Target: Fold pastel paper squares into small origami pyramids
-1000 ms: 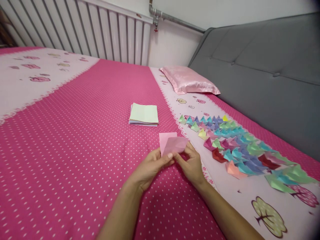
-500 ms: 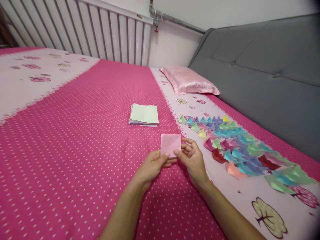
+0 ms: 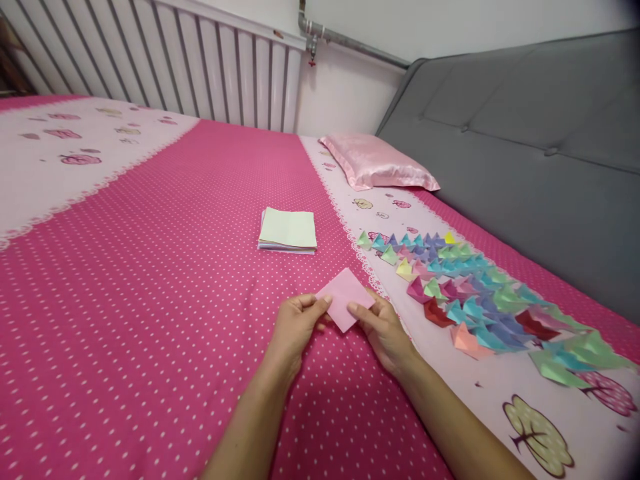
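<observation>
A small pink paper square (image 3: pixel 344 299) is held low over the pink dotted bed sheet (image 3: pixel 150 267), turned like a diamond. My left hand (image 3: pixel 296 328) pinches its left corner with thumb and fingers closed. My right hand (image 3: pixel 383 328) pinches its right edge, fingers curled under it. A stack of pastel paper sheets (image 3: pixel 289 231), light green on top, lies farther away on the sheet. To the right, several folded paper pieces (image 3: pixel 465 293) in many colours lie in rows on the pale border of the sheet.
A pink satin pillow (image 3: pixel 376 162) lies at the head of the bed. A grey padded headboard (image 3: pixel 525 147) runs along the right side. A white radiator (image 3: pixel 165 60) stands against the far wall.
The pink paper went from partly unfolded to a flat square, then turned to a diamond and came lower toward the sheet. Both hands kept hold of it.
</observation>
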Available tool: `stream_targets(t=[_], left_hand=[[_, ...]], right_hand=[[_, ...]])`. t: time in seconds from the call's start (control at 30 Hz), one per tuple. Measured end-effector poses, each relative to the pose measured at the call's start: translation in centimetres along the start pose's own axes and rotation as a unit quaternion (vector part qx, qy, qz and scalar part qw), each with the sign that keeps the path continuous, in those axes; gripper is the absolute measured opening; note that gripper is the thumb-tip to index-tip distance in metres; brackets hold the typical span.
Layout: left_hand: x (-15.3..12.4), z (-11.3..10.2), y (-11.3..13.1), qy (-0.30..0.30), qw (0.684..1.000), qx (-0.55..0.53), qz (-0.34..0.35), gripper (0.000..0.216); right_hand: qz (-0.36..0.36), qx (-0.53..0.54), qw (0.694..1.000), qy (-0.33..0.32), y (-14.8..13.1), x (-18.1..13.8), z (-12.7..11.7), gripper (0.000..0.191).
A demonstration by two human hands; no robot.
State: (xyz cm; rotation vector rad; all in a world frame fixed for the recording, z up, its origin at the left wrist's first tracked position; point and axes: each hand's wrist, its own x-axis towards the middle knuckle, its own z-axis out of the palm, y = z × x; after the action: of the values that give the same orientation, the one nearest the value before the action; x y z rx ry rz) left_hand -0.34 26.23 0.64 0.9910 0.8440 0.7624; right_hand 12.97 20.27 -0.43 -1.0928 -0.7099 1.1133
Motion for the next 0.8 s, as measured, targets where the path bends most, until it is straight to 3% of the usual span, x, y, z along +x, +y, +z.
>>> stream_targets(t=[0.3,0.53,0.8], left_hand=[[-0.39,0.14,-0.32,-0.035,0.997,0.069,-0.018,0.028],[-0.21,0.22,-0.08,0.015,1.000,0.000,0.021,0.024],[-0.34,0.16,0.14,0.035,0.999,0.027,0.020,0.018]], right_hand=[[0.030,0.009,0.998,0.055,-0.20,0.40,-0.53,0.018],[0.032,0.038,0.997,0.056,0.10,0.44,-0.54,0.018],[0.014,0.008,0.998,0.056,0.24,0.42,-0.55,0.019]])
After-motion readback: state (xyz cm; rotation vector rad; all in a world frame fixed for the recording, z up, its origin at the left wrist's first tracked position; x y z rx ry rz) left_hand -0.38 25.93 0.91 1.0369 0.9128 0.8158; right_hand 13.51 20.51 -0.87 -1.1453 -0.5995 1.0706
